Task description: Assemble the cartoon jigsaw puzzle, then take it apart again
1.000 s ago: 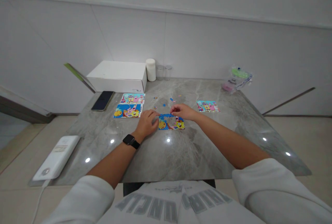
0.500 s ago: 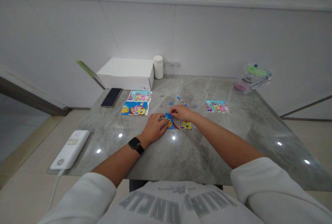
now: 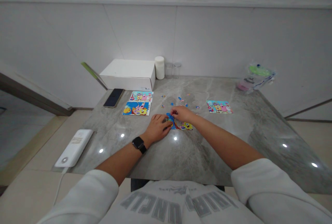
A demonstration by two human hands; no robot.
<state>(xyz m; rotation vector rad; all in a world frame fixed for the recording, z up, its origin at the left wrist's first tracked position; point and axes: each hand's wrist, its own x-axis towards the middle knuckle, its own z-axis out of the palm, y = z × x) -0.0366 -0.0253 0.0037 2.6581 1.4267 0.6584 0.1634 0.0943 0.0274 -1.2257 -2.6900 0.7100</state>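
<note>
A partly assembled cartoon jigsaw puzzle (image 3: 186, 126) lies on the grey marbled table in front of me. My left hand (image 3: 157, 128), wearing a black watch, rests on the table with its fingers apart, the tips on the puzzle's left side and covering part of it. My right hand (image 3: 182, 113) is at the puzzle's upper left, thumb and forefinger pinched on a blue puzzle piece that is mostly hidden by the fingers. Several loose puzzle pieces (image 3: 180, 98) lie scattered beyond my hands.
Two picture cards (image 3: 136, 109) lie at the left, beside a phone (image 3: 113, 98). Another cartoon picture (image 3: 220, 107) is at the right. Behind stand a white box (image 3: 127, 73), a white bottle (image 3: 159, 68) and clear glasses (image 3: 177, 70). A plastic bag (image 3: 255, 78) sits back right; a white corded device (image 3: 74, 148), front left.
The view has shifted slightly. My left fingers have slid a little further over the puzzle's left part, and my right hand stays pinched at its upper edge.
</note>
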